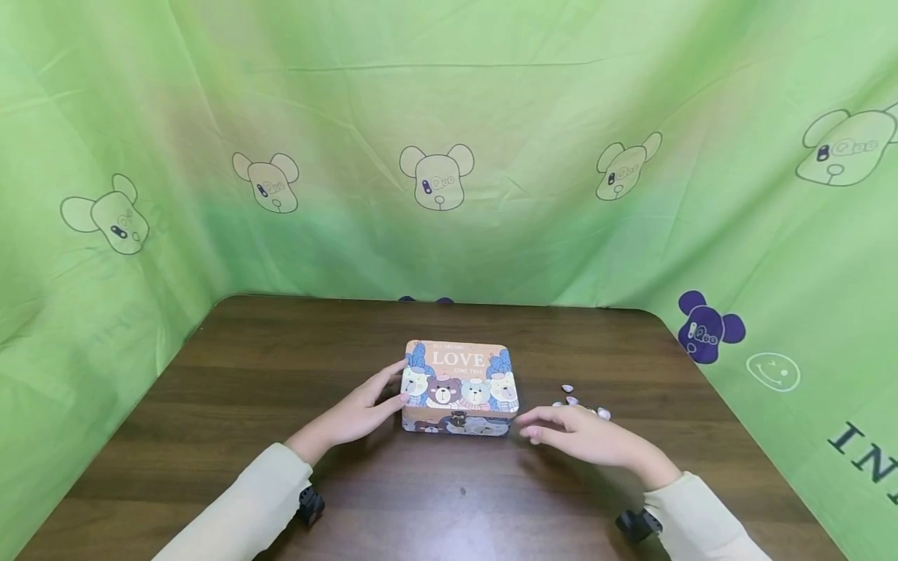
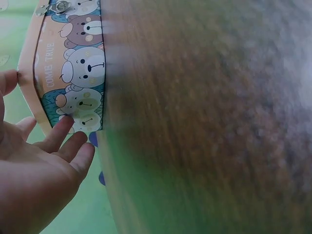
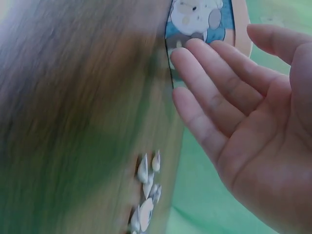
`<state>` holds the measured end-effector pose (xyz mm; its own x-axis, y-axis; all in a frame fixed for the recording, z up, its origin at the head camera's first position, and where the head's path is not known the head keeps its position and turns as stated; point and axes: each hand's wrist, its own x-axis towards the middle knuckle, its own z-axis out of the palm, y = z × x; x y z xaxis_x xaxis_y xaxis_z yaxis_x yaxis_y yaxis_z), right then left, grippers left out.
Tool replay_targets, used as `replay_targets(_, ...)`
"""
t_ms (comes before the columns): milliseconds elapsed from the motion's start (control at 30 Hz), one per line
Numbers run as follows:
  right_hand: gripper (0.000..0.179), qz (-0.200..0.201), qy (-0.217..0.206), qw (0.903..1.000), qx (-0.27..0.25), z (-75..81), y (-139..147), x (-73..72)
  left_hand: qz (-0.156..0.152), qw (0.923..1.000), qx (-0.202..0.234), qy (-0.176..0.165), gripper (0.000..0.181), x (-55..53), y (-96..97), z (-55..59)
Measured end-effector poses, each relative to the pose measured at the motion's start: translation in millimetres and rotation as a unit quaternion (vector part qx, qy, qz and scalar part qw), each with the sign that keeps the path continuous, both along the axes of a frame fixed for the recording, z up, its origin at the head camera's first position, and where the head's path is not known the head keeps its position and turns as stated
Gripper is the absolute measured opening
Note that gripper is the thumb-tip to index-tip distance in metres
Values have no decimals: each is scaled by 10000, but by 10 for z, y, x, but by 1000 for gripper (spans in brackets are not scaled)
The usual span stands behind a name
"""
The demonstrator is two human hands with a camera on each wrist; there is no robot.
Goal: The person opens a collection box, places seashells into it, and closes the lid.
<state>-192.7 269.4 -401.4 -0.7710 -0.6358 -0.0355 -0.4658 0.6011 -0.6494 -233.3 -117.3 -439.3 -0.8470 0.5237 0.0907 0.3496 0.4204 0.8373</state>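
Observation:
A peach-coloured box [image 1: 459, 360] with "LOVE" and cartoon bears printed on its lid sits on the table, lid down and metal clasp [image 1: 458, 418] facing me. My left hand [image 1: 356, 411] rests its fingertips against the box's left side, the fingers loosely extended. In the left wrist view, the fingers [image 2: 59, 134] overlap the printed bears. On the other side, my right hand [image 1: 588, 436] has its fingertips close by the box's lower right corner, with nothing in the palm [image 3: 273, 151]. Several small whitish seashells [image 3: 145, 168] lie to the right, partly hidden behind the right hand.
The dark brown wooden table [image 1: 281, 351] has rounded back corners. A green cloth [image 1: 337, 101] with mouse-like bear heads hangs close round its back and sides. Black wrist cameras [image 1: 311, 506] sit at both sleeve cuffs.

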Motion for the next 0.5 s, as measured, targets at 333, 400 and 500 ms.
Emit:
replay_targets(333, 38, 271, -233, 9994, 27, -13, -227, 34, 106, 9999, -106, -12, 70, 21, 16, 29)
replay_targets(400, 40, 377, -289, 9989, 3, -36, -282, 38, 124, 9998, -119, -31, 70, 27, 18, 31)
replay_targets(500, 44, 527, -525, 9971, -136, -79, -349, 46, 118, 9998, -119, -51, 71, 33, 19, 29)
